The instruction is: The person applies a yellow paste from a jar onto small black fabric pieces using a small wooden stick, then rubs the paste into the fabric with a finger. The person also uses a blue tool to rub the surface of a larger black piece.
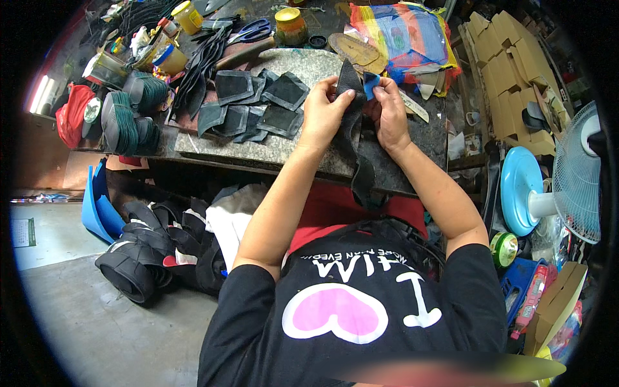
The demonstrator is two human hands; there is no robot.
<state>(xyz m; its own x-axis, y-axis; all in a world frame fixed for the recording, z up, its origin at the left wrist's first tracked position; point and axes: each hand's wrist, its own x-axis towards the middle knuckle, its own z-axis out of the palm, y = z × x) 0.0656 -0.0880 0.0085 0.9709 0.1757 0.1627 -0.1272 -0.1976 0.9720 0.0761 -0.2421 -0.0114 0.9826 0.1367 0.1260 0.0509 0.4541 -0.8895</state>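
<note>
A long black textured strip (349,106), like leather or rubber, hangs over the front of the work table. My left hand (324,113) pinches its upper part between thumb and fingers. Close beside it, my right hand (389,117) is closed on a small blue piece (371,85); whether those fingers also hold the black strip is hidden. Left of my hands, several dark, roughly square patches (285,91) lie overlapping on a speckled stone slab (193,144). A tan sole-shaped piece (358,51) rests just beyond my hands, and a pale flat blade-like tool (414,107) is by my right hand.
Blue-handled scissors (251,31), a yellow jar (291,27) and a colourful mesh bag (406,39) are at the back. Soles tied with green cord (120,122) stand left. A fan (577,171) and cardboard boxes (516,77) flank the right. Black shoe parts (138,251) lie on the floor.
</note>
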